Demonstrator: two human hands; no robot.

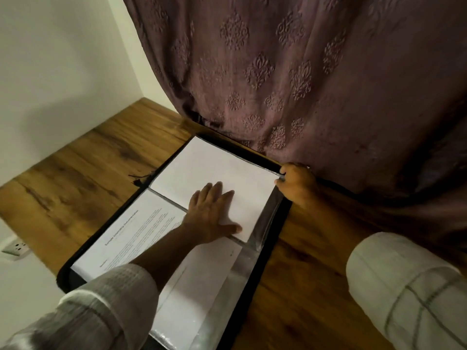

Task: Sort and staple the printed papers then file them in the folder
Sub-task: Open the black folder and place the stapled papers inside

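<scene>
A black zip-edged folder [270,248] lies open on a brown wood-grain table [88,160], its far end against a mauve curtain with embossed floral motifs [303,72]. On the far half a blank white sheet [214,168] sits in a clear plastic sleeve [262,223], whose glossy margin shows along the sheet's right side.

The left hand [209,213] rests flat on the near part of this sheet, fingers straight and spread, thumb out to the right near the sheet's near edge, gripping nothing. The right hand [298,183] is at the far right corner, fingers curled and thumb closed against them on the clear plastic sleeve; whether the paper's corner is also caught in that pinch is hard to tell.

On the near half lies a printed white page [131,231] headed "Sample Internship Documentation", with grey paragraphs too small to read; the left forearm crosses over it. A second pale sheet [202,286] lies just to its right, under plastic, with only faint marks on it.

Both arms wear white sleeves with thin grey check lines [404,286]. A white wall socket [15,248] sits at the left edge, below the table's near-left corner, on a plain cream wall [63,59]
</scene>
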